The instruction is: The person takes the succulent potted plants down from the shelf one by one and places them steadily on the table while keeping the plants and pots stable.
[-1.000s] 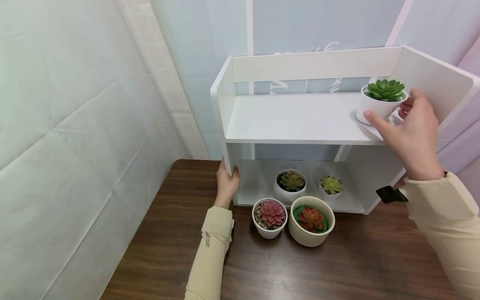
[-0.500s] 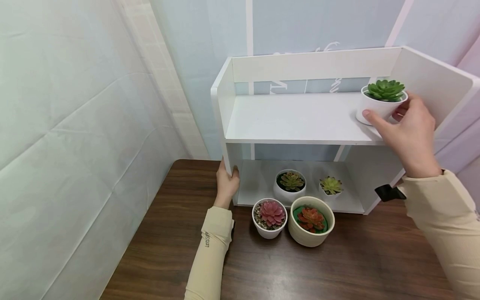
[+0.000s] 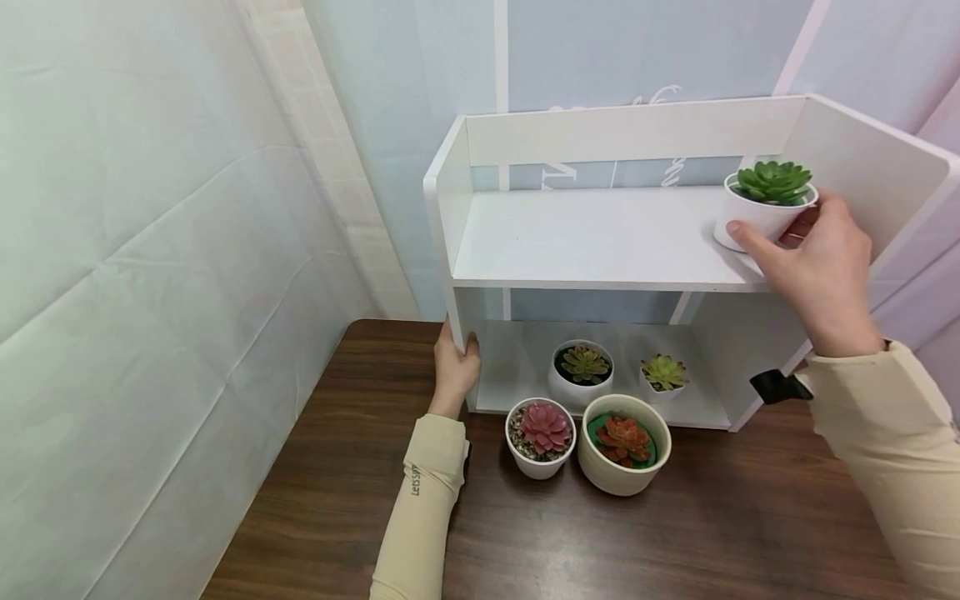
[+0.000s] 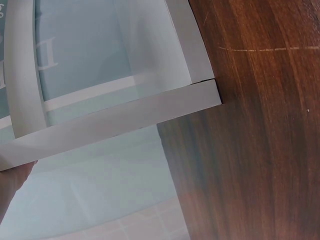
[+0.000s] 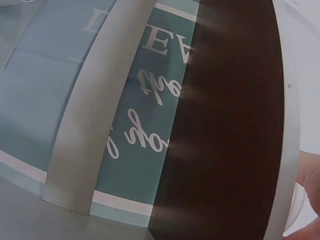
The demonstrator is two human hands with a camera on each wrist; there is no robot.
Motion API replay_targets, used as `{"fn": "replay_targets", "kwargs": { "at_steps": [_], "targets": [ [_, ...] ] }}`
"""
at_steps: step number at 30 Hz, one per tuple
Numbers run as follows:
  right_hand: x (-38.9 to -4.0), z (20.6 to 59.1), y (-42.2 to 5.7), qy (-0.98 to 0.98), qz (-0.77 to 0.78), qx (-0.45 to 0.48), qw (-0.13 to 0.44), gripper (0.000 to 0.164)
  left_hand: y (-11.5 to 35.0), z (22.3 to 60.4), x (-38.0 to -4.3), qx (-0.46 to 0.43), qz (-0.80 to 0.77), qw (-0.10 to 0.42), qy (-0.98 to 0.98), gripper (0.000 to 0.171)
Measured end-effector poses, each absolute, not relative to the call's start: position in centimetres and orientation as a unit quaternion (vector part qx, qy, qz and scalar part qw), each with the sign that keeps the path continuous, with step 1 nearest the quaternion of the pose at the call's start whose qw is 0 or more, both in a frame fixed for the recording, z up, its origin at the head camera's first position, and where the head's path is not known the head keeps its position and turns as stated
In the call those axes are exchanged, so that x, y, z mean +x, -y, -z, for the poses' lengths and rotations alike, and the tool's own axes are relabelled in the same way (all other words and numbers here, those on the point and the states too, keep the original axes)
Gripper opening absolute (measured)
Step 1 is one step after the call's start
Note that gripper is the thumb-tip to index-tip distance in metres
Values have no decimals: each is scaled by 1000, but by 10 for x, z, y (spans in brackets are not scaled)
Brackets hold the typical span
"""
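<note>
A white two-tier shelf [image 3: 592, 237] stands against the back wall. At its left side panel, my left hand [image 3: 455, 367] grips the edge, thumb in front and fingers hidden behind the board. Only a bit of that left hand [image 4: 12, 185] shows in the left wrist view, beside the panel edge. Up on the top board, near the right end, sits a white pot [image 3: 753, 221] with a green succulent [image 3: 774, 182]. My right hand [image 3: 825, 262] holds this pot from the right, thumb on its front, other fingers partly hidden behind it.
On the lower board are a white pot [image 3: 577, 390] with a yellow-green succulent and a smaller potted succulent [image 3: 663, 373]. In front, on the brown wooden table [image 3: 720, 525], stand a pink succulent's pot [image 3: 538, 468] and a cream pot [image 3: 622, 479] with a red succulent.
The right hand has moved slightly left and its fingers have come in closer around the pot. The pot stays at the same spot; the left hand keeps its place on the shelf.
</note>
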State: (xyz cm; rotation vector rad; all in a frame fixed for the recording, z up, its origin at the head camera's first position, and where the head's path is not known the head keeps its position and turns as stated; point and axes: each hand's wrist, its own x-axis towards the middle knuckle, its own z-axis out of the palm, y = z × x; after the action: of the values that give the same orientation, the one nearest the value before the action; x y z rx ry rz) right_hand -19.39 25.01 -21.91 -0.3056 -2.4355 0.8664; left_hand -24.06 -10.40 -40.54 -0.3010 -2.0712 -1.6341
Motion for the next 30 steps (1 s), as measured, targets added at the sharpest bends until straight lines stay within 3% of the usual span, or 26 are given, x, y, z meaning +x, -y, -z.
{"fn": "replay_targets", "kwargs": {
  "at_steps": [13,30],
  "targets": [
    [-191,219,-250,897,-334,-124,261,77,103,406,-239,-114,606,236,751,49],
    [-180,218,-252,869,-394,-117,274,69,103,407,-240,-113,591,247,760,46]
  ]
}}
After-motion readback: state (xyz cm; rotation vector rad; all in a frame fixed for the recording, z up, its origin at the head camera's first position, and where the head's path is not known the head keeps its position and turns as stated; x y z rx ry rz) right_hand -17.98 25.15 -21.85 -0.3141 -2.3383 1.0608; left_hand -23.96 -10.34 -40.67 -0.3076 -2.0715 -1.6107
